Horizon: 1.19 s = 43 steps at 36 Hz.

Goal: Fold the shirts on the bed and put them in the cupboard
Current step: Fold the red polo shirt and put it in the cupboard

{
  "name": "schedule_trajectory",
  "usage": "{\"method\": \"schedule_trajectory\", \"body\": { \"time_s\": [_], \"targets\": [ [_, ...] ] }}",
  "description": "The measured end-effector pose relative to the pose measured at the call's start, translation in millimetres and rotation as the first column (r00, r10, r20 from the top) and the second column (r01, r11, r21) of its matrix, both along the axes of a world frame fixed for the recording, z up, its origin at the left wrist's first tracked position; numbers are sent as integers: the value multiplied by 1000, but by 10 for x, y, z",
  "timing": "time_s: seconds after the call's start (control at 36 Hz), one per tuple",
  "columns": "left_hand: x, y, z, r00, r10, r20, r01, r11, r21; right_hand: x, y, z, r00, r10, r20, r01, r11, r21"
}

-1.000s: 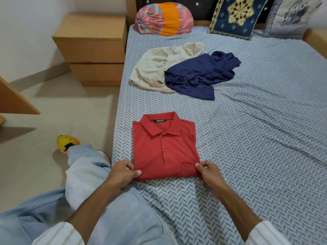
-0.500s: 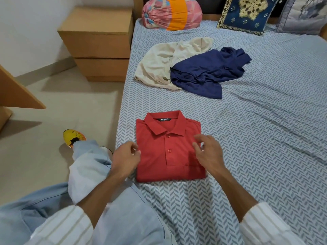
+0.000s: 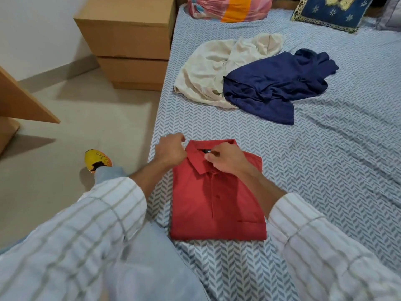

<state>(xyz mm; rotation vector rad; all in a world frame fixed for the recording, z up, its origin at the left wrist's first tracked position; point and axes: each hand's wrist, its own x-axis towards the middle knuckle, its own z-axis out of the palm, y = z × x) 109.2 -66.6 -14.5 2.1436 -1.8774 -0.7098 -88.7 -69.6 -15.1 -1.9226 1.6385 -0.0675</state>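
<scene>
The red polo shirt [image 3: 217,198] lies folded into a neat rectangle near the left edge of the bed [image 3: 325,170], collar pointing away toward the pillows, placket buttons facing up. Both arms reach forward over it, in white sleeves with pale stripes pushed back to bare the forearms.

The left hand [image 3: 170,152] sits at the top left corner of the shirt, knuckles up and fingers curled in at the collar's outer edge; whether they actually pinch the fabric there I cannot tell, since the fingertips are turned under. The right hand [image 3: 226,158] comes in across the shirt's chest, wrist raised, fingers bent with the thumb and forefinger closed on the collar just beside the black neck label.

Further up the bed, well apart from the red one, a cream shirt [image 3: 212,68] and a navy shirt [image 3: 273,83] lie crumpled and unfolded, the navy overlapping the cream's right side. A pink and orange bolster [image 3: 225,8] and a blue patterned cushion [image 3: 332,11] rest at the head end. A wooden bedside cabinet [image 3: 128,40] stands against the bed's left side, and a foot in a yellow slipper [image 3: 97,159] is planted on the floor.
</scene>
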Motion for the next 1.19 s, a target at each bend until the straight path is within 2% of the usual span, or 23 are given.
{"method": "schedule_trajectory", "body": {
  "time_s": [0.11, 0.19, 0.25, 0.31, 0.42, 0.5, 0.58, 0.67, 0.78, 0.89, 0.97, 1.06, 1.14, 1.19],
  "targets": [
    [186, -11, -28, 961, 234, -151, -205, 961, 185, 166, -107, 4, 995, -72, 67, 60, 986, 156],
    [286, 42, -66, 885, 321, -337, -221, 927, 303, 296, -217, 27, 975, -155, 156, 105, 952, 288],
    [324, 84, -93, 845, 348, -406, -198, 909, 367, 343, -279, 45, 968, -185, 171, 113, 925, 363],
    [337, 115, -121, 846, 350, -402, -186, 901, 393, 376, -331, 46, 955, -221, 197, 118, 894, 431],
    [297, 175, -172, 887, 321, -332, -200, 915, 351, 395, -350, 2, 880, -385, 277, 217, 847, 486],
    [298, 186, -207, 872, 345, -348, -224, 912, 343, 424, -353, -20, 825, -483, 295, 273, 796, 540],
    [313, 204, -215, 838, 377, -396, -236, 903, 360, 496, -378, -15, 812, -519, 266, 267, 737, 620],
    [323, 209, -222, 792, 417, -446, -256, 890, 377, 586, -393, -33, 828, -511, 231, 273, 727, 630],
    [327, 200, -241, 766, 458, -451, -290, 872, 394, 626, -426, -66, 734, -609, 299, 309, 692, 652],
    [282, 194, -223, 767, 481, -424, -333, 864, 379, 626, -372, -160, 669, -642, 374, 325, 706, 629],
    [238, 176, -222, 772, 496, -397, -363, 857, 364, 620, -348, -180, 706, -588, 394, 316, 760, 568],
    [234, 173, -232, 767, 515, -382, -387, 847, 364, 553, -320, -102, 801, -456, 387, 227, 831, 508],
    [239, 185, -218, 774, 514, -371, -392, 848, 357, 395, -282, -12, 920, -272, 281, 118, 878, 463],
    [233, 192, -211, 794, 491, -359, -378, 861, 341, 299, -260, -11, 958, -189, 214, 76, 892, 447]
  ]
}}
